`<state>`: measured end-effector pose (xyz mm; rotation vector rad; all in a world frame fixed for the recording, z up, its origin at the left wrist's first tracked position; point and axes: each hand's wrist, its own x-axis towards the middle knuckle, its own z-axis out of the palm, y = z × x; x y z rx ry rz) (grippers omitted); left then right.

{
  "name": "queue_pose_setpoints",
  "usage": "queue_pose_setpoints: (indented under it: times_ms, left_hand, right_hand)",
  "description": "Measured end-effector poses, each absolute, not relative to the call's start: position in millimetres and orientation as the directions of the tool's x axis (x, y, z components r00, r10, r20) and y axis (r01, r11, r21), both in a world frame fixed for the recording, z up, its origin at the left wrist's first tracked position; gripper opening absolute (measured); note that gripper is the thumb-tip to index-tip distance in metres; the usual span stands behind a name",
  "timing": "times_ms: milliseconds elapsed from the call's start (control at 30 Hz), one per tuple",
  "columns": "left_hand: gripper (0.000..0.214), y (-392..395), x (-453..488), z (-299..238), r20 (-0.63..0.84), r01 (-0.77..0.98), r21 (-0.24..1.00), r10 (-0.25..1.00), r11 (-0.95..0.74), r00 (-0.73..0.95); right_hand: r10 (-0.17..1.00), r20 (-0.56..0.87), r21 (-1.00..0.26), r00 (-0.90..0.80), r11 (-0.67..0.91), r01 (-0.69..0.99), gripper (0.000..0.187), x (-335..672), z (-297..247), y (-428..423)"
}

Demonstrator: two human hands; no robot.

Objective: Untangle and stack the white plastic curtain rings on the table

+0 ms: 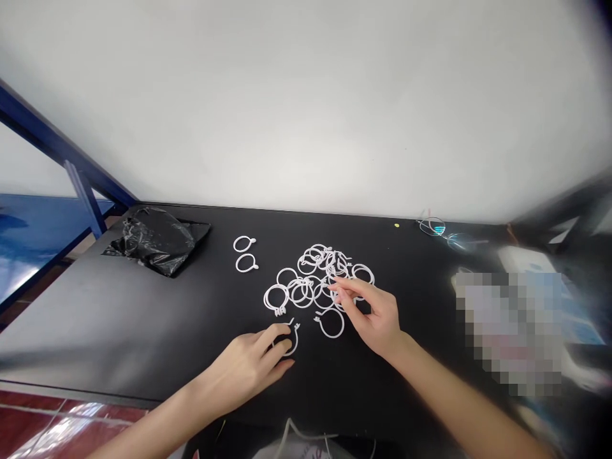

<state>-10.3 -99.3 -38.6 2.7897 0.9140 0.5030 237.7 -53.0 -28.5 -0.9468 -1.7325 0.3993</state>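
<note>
White plastic shower curtain rings lie in a loose pile [301,293] on the black table [201,306]. My left hand [261,357] is at the near left of the pile, its fingers curled on an unclasped curtain ring [295,344], whose left side they hide. Over the right part of the pile is my right hand [375,312], thumb and index fingertip close together among the rings; what lies between them is too small to make out. Just below its fingertips rests another open ring [332,323]. Two closed rings [247,262] lie apart at the left.
A crumpled black plastic bag [155,239] lies at the back left, by a blue metal frame [86,191]. Eyeglasses [433,227] rest at the back right, with a blurred, pixelated item [511,331] nearer. A white wall [306,127] rises behind the table.
</note>
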Motion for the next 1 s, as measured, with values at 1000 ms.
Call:
queue_pose_setpoints:
  times_ms: [1000]
  left_hand:
    - [0.052,-41.1,60.7,-37.7,0.640,0.367,0.282,0.459,-0.887,0.616]
  right_hand:
    - [0.635,0.744,-0.548,-0.208,0.758,0.354,0.031,221.9,-25.5,-80.7]
